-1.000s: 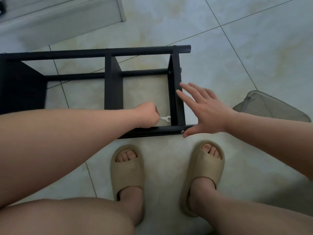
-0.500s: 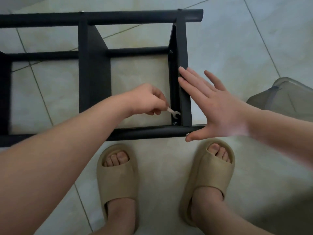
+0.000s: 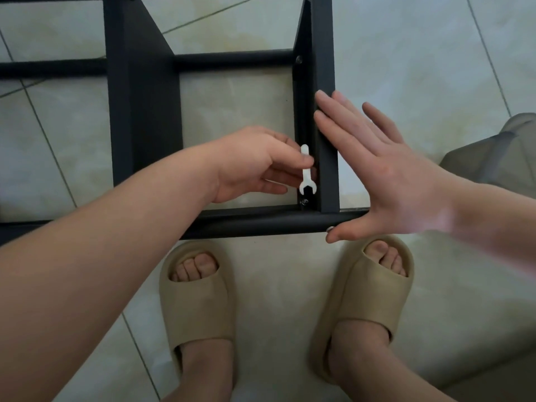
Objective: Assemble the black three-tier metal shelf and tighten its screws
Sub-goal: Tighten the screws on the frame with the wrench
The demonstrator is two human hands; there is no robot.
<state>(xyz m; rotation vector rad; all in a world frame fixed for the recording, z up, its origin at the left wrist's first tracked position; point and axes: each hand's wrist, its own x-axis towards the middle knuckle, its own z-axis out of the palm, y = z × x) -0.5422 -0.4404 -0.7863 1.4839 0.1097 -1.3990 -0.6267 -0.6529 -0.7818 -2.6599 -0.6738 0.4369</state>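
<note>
The black metal shelf lies on its side on the tiled floor, its near tube running across the view above my feet. My left hand pinches a small white wrench held upright, its open jaw just above a screw in the shelf's near right corner. My right hand is flat, fingers straight against the outer face of the rightmost shelf panel, thumb pressing the end of the near tube beside a screw head. Another screw shows at the far corner.
My two feet in beige slippers stand on the floor tiles just in front of the shelf. A grey translucent bin sits at the right edge, behind my right wrist.
The view has moved closer to the shelf's right corner. My left hand has turned the wrench from slanted to upright, jaw down over the corner screw. My right hand stays pressed on the panel.
</note>
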